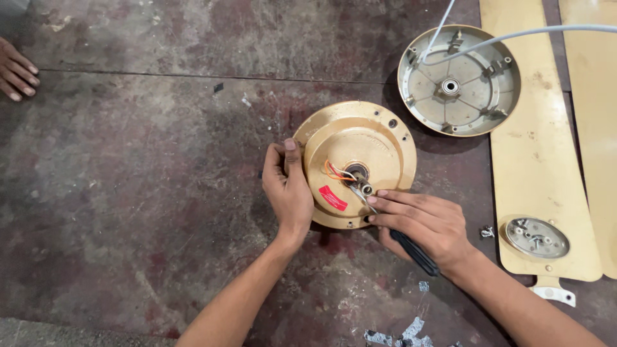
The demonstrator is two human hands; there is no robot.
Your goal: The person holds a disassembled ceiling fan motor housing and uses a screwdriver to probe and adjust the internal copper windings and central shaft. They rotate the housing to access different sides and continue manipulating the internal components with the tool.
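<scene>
1. The right hand is closed around a tool with a black handle. The handle comes out toward the near side under the palm, and the thin metal tip of the tool reaches the small shaft at the centre of the motor housing.
2. The left hand grips the left rim of the gold motor housing. The thumb lies over the top edge and the other fingers curl on the outside of the rim.
3. The motor housing is round and lies flat on the floor, about in the middle of the scene, between the two hands. Orange and white wires come out beside the shaft, and a red sticker sits on the near-left part of its face.
4. Far and to the right of the housing lies a round metal cover, open side up, grey inside. A white cable passes over it toward the right edge.
5. Further right lie two long tan fan blades, flat on the floor. On the near end of the left blade rests a small round metal plate holding screws, and one loose screw lies just beside it on the left.
6. At the far left edge, the fingers of another person's hand rest on the floor, well apart from the work.
7. Scraps of silver foil lie on the near floor.
</scene>
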